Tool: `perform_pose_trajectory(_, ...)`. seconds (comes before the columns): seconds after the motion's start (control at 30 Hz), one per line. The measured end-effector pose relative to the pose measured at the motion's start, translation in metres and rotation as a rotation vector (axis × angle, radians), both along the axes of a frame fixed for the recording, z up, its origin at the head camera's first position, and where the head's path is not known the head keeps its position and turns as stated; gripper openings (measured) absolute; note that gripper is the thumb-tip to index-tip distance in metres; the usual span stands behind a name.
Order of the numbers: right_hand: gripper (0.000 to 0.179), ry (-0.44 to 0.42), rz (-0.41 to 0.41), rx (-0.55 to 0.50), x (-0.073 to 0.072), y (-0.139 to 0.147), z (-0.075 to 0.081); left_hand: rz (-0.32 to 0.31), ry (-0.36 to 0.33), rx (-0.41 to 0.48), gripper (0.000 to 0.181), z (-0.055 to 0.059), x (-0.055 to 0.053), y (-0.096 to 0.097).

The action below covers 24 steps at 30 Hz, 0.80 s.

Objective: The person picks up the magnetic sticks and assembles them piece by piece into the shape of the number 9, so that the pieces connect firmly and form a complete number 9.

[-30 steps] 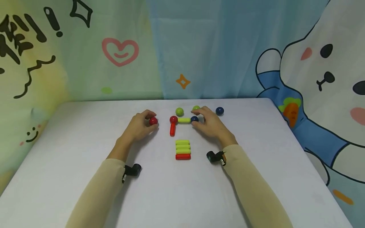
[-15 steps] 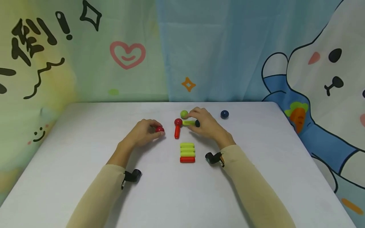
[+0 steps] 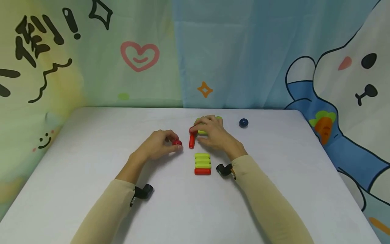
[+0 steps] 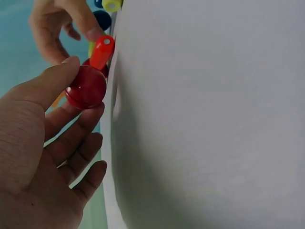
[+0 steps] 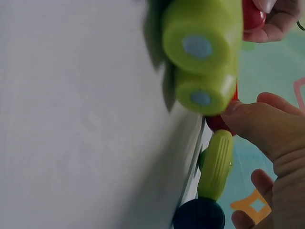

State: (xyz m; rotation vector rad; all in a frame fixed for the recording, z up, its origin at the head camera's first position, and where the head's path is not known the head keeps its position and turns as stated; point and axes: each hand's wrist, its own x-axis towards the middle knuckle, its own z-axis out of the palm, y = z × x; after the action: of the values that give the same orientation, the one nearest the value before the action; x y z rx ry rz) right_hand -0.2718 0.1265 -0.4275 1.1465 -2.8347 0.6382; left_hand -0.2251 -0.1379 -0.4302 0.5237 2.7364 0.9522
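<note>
My left hand (image 3: 159, 145) pinches a loose red ball (image 4: 86, 87) between thumb and fingers. It hovers close to the free end of a red stick (image 4: 101, 52). That stick is joined to a second red ball (image 5: 218, 124), from which a ribbed green stick (image 5: 215, 164) runs to a navy ball (image 5: 199, 215). Around the second red ball, the thumb and index finger of my right hand (image 3: 214, 134) grip the joint. The right hand hides the navy ball and part of the green stick in the head view.
Several green sticks (image 3: 202, 161) and a red stick (image 3: 202, 171) lie in a row nearer me. Behind the right hand, a green ball (image 3: 219, 118) peeks out. A loose navy ball (image 3: 243, 123) lies to the right, near the table's back edge.
My right hand has moved left along the green stick, from the navy ball to the red ball joint. My left hand has brought its red ball rightward, closer to the red stick.
</note>
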Motion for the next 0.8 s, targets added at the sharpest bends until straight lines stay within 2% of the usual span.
perform_pose_trajectory(0.2, 0.032, 0.002, 0.022, 0.052, 0.003, -0.009, -0.001, -0.019, -0.030, 0.012, 0.024, -0.002, 0.005, 0.002)
perform_pose_trajectory(0.6, 0.027, 0.007, 0.029, 0.133, 0.001, -0.017, -0.004, -0.037, -0.023, 0.066, 0.023, -0.004, 0.009, 0.008)
perform_pose_trajectory(0.8, 0.026, 0.019, 0.034, 0.133, 0.000, -0.019, -0.002, -0.050, -0.016, 0.062, 0.021, -0.006, 0.011, 0.010)
